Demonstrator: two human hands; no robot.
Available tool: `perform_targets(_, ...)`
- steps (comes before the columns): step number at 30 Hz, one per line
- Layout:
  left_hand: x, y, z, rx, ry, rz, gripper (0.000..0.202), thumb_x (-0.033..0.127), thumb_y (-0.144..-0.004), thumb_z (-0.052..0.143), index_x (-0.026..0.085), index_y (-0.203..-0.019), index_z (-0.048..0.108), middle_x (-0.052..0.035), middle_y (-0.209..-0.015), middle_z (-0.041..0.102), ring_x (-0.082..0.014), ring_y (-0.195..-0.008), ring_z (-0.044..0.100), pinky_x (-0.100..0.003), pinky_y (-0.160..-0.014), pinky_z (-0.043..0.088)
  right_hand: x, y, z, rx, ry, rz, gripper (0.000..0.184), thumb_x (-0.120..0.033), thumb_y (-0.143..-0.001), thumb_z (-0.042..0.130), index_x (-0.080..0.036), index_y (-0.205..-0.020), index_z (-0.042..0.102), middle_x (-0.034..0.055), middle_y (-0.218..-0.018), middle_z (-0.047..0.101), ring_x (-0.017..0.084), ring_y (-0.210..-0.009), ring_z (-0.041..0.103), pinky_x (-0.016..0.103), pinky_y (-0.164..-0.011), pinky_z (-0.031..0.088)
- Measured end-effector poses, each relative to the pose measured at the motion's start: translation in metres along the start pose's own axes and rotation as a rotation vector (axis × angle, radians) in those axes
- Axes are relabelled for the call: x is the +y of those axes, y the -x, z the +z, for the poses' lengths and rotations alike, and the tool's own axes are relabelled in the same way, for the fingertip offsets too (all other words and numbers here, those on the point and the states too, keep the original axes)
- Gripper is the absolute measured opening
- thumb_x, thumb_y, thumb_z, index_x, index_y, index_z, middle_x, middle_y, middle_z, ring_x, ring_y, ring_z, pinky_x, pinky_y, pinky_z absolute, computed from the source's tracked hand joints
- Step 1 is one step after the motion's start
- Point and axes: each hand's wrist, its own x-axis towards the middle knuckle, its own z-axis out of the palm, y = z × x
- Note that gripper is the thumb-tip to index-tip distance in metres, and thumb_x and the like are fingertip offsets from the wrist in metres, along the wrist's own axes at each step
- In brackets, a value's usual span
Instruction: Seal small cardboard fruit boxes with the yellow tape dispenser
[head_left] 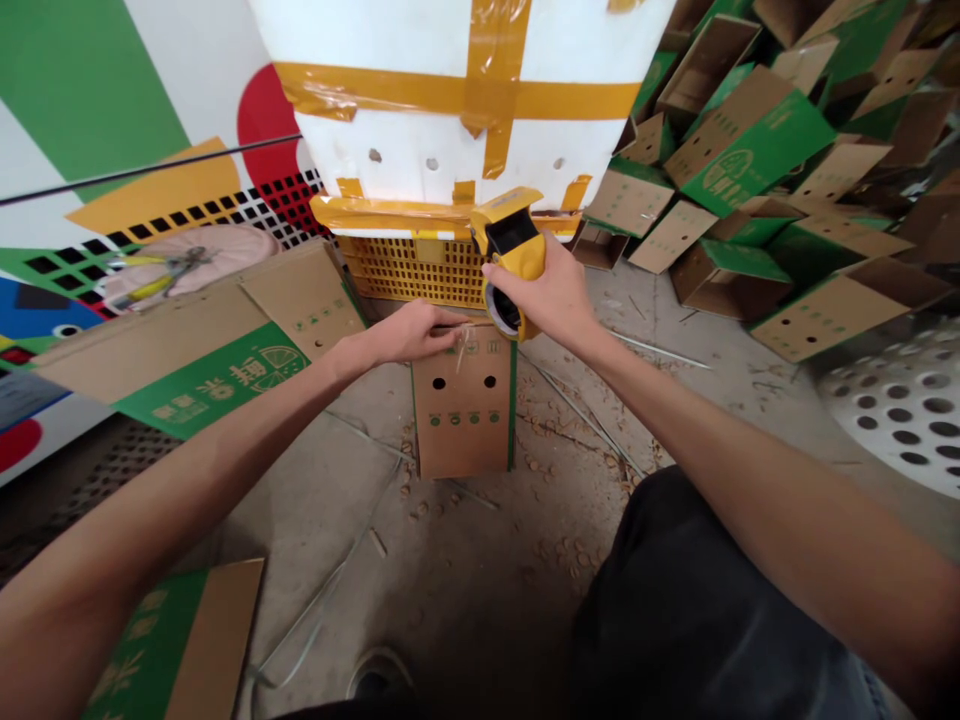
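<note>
On a concrete floor [457, 570] scattered with shavings, a person's right hand [536, 295] closed firmly around a yellow tape dispenser [511, 258] while the left hand [409, 335] lay flat, fingers together, atop an upright cardboard box [461, 415], over what seemed a loose tape end [463, 342]. A yellow plastic crate [412, 270] stood behind. Slackened pressure could let the tape lift or the box tip.

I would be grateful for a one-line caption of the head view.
The right hand holds a yellow tape dispenser at a cardboard box under the left hand.
</note>
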Motion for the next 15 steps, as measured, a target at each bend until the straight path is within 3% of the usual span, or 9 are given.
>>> perform_targets(3,0.0,-0.001,0.0,-0.009,-0.036,-0.003,0.045,0.031,-0.101,0.043,0.018,-0.126,0.078,-0.0078,-0.091,0.081,-0.0159,-0.069,0.067,-0.03,-0.072,0.053,0.0,0.0,-0.001,-0.004,-0.006,0.007,0.049,-0.056,-0.081,0.073,-0.025,-0.119,0.067,0.0093,-0.119,0.075,0.032,-0.111,0.069,0.05,-0.098,0.055)
perform_targets(7,0.003,0.0,0.006,0.017,-0.059,-0.003,0.039,0.046,-0.097,0.063,0.022,-0.123,0.078,-0.0086,-0.099,0.081,-0.023,-0.086,0.075,-0.035,-0.08,0.057,0.001,-0.001,-0.001,-0.006,0.011,0.007,0.052,-0.056,-0.082,0.072,-0.026,-0.124,0.066,0.0087,-0.121,0.075,0.032,-0.112,0.069,0.049,-0.098,0.055)
perform_targets(11,0.002,0.001,0.021,0.14,0.004,-0.192,0.04,0.048,-0.086,0.08,0.029,-0.121,0.081,-0.0077,-0.114,0.082,-0.0325,-0.112,0.074,-0.045,-0.095,0.058,0.003,-0.002,0.0,-0.026,0.034,0.0,0.053,-0.056,-0.084,0.069,-0.026,-0.127,0.065,0.0091,-0.124,0.074,0.031,-0.114,0.068,0.049,-0.099,0.054)
perform_targets(15,0.001,0.001,0.029,0.181,0.082,-0.331,0.043,0.047,-0.082,0.086,0.031,-0.122,0.082,-0.0067,-0.109,0.083,-0.0383,-0.112,0.073,-0.055,-0.095,0.058,0.004,-0.002,0.0,-0.029,0.045,-0.002,0.056,-0.057,-0.085,0.068,-0.025,-0.131,0.065,0.009,-0.123,0.073,0.031,-0.114,0.067,0.048,-0.1,0.053)
